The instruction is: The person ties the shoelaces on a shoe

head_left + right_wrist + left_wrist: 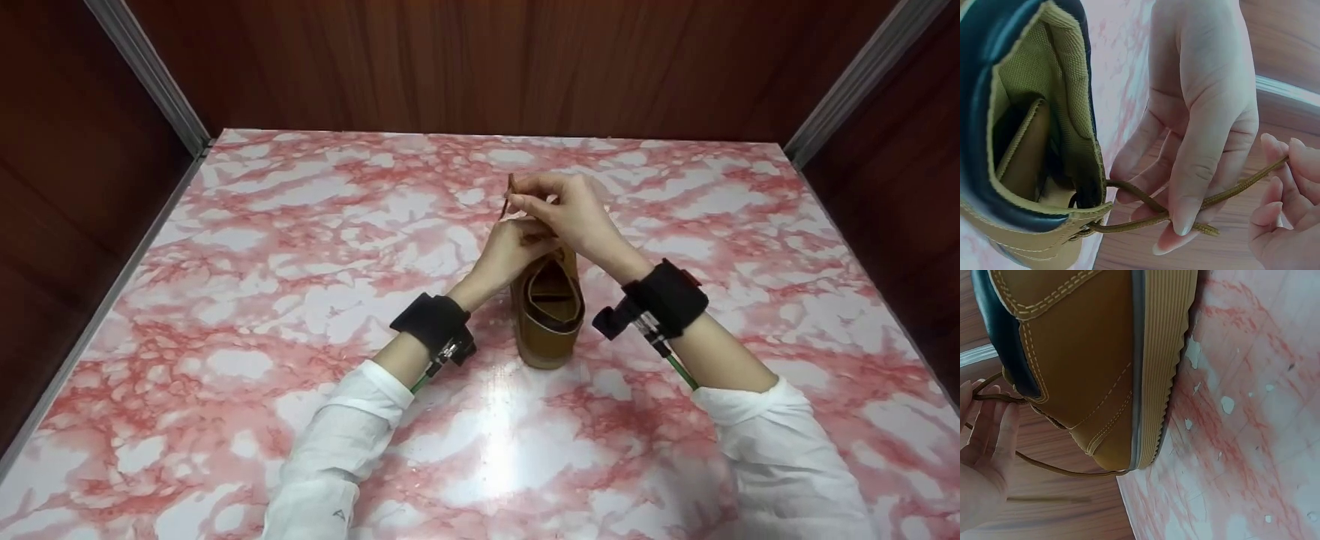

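A tan ankle boot (546,346) with a dark padded collar stands upright on the table, its heel towards me. My left hand (514,247) is over the lacing at the boot's front. In the right wrist view, the thumb and fingers of my left hand (1202,118) pinch the brown shoelaces (1129,226) where they cross. Slightly farther off, my right hand (574,214) pinches a lace end that slants up from the left hand. That grip also shows at the right edge of the right wrist view, where the right hand (1292,208) holds the lace taut.
The table (247,360) has a red-and-white marbled top. Dark wood-grain panels (480,67) stand behind it and at both sides, joined by metal corner strips (154,75). Black straps with small cameras (435,330) sit on both wrists.
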Motion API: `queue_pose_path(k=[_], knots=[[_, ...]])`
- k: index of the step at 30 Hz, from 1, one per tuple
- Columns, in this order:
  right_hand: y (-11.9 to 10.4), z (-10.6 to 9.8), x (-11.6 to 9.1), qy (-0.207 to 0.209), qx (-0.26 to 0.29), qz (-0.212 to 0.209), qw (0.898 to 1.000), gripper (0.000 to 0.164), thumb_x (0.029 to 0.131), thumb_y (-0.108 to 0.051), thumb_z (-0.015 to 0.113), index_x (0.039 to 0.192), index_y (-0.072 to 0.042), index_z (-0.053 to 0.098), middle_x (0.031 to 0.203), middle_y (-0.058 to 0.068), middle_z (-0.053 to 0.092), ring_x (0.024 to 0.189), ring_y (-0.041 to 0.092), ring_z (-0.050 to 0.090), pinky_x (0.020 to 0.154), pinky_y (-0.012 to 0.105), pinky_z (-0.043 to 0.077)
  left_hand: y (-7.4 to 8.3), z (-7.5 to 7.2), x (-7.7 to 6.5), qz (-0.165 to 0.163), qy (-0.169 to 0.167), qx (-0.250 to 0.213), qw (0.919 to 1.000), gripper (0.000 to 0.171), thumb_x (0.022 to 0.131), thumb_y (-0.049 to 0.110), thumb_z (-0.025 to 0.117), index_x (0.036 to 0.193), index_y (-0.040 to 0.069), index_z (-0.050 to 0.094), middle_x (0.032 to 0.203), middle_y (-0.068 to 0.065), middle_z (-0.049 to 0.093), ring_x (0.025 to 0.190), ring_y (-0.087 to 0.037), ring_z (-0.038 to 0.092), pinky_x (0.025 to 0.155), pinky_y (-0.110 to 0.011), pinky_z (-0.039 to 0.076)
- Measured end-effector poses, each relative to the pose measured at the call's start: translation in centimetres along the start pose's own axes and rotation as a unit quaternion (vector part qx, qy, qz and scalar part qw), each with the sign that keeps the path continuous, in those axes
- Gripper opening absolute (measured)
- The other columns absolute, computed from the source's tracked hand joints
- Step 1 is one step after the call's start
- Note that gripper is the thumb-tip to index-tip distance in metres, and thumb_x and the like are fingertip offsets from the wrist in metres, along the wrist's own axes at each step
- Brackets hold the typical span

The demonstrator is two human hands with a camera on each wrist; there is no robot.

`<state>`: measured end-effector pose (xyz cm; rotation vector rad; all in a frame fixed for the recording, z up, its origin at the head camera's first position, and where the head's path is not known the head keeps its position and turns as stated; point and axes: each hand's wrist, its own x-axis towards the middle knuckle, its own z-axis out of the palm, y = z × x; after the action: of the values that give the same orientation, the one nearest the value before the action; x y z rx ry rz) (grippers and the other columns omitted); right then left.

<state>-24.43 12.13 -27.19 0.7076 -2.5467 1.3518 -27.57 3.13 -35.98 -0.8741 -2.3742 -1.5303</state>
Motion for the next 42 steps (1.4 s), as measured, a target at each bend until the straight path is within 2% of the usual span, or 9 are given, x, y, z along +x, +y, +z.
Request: queue_pose_path(k=[6, 9, 12, 17, 21, 28, 35, 42], knots=[[-0.5, 0.1, 0.5, -0.060, -0.058, -0.011, 0.996, 0.019, 0.071, -0.023, 0.045, 0.079, -0.010, 0.056, 0.074, 0.000, 0.053, 0.065, 0.008, 0.044, 0.057, 0.022, 0.032, -0.3, -0.1, 0.0, 0.007, 0.002, 0.029, 0.9996, 0.010, 0.065, 0.020, 0.054, 0.070, 0.012, 0.059, 0.067, 0.008, 0.053, 0.062, 0.002, 0.045, 0.057, -0.012, 0.033], [-0.5, 0.0, 0.5, -0.075, -0.067, -0.017, 0.995, 0.020, 0.072, -0.022, 0.043, 0.080, -0.008, 0.056, 0.074, 0.001, 0.053, 0.069, 0.008, 0.045, 0.060, 0.022, 0.032, -0.3, -0.1, 0.0, 0.004, 0.003, 0.035, 0.9994, 0.009, 0.065, 0.019, 0.053, 0.070, 0.014, 0.059, 0.068, 0.009, 0.053, 0.063, 0.003, 0.044, 0.057, -0.012, 0.032], [0.0, -0.2, 0.5, -0.075, -0.073, -0.018, 0.994, 0.022, 0.073, -0.023, 0.042, 0.080, -0.008, 0.056, 0.074, 0.001, 0.052, 0.067, 0.008, 0.044, 0.058, 0.023, 0.033, -0.2, -0.1, -0.2, -0.004, -0.001, 0.010, 0.9999, 0.012, 0.066, 0.022, 0.053, 0.074, 0.014, 0.059, 0.071, 0.009, 0.053, 0.066, 0.003, 0.045, 0.058, -0.012, 0.033], [1.9, -0.7, 1.0, -0.067, -0.099, -0.003, 0.993, 0.022, 0.071, -0.033, 0.040, 0.079, -0.019, 0.055, 0.072, -0.005, 0.051, 0.062, 0.007, 0.042, 0.052, 0.023, 0.033, 0.0, -0.1, -0.3, -0.023, -0.002, -0.033, 0.9992, 0.015, 0.065, 0.024, 0.054, 0.075, 0.013, 0.058, 0.071, 0.008, 0.053, 0.065, 0.002, 0.047, 0.058, -0.013, 0.034], [2.0, -1.5, 1.1, -0.057, -0.099, -0.002, 0.993, 0.020, 0.071, -0.034, 0.040, 0.079, -0.023, 0.054, 0.076, -0.008, 0.050, 0.063, 0.006, 0.041, 0.052, 0.024, 0.031, -0.2, -0.1, -0.3, -0.023, 0.001, -0.029, 0.9993, 0.015, 0.064, 0.024, 0.054, 0.073, 0.012, 0.059, 0.068, 0.008, 0.053, 0.064, 0.001, 0.046, 0.057, -0.013, 0.035], [2.6, -2.6, 0.9, -0.049, -0.093, -0.009, 0.994, 0.019, 0.072, -0.029, 0.041, 0.084, -0.020, 0.053, 0.077, -0.006, 0.051, 0.064, 0.006, 0.041, 0.050, 0.023, 0.031, -0.2, 0.0, -0.3, -0.016, 0.002, -0.021, 0.9997, 0.018, 0.063, 0.027, 0.054, 0.073, 0.013, 0.059, 0.068, 0.009, 0.052, 0.065, 0.001, 0.045, 0.058, -0.013, 0.033], [5.6, -3.1, 0.4, -0.046, -0.109, -0.013, 0.993, 0.013, 0.072, -0.019, 0.045, 0.082, -0.020, 0.053, 0.080, -0.006, 0.050, 0.066, 0.007, 0.042, 0.051, 0.023, 0.033, -0.2, -0.1, -0.3, -0.009, 0.007, -0.024, 0.9996, 0.021, 0.063, 0.027, 0.054, 0.075, 0.010, 0.058, 0.071, 0.009, 0.052, 0.069, 0.002, 0.044, 0.061, -0.012, 0.032], [8.1, -2.8, 0.0, -0.060, -0.079, -0.027, 0.995, 0.017, 0.069, -0.011, 0.049, 0.083, -0.019, 0.053, 0.081, -0.004, 0.050, 0.068, 0.009, 0.042, 0.055, 0.025, 0.034, -0.3, 0.0, -0.2, -0.009, 0.009, -0.011, 0.9999, 0.020, 0.063, 0.029, 0.053, 0.075, 0.013, 0.058, 0.072, 0.010, 0.052, 0.069, 0.002, 0.044, 0.060, -0.012, 0.032]])
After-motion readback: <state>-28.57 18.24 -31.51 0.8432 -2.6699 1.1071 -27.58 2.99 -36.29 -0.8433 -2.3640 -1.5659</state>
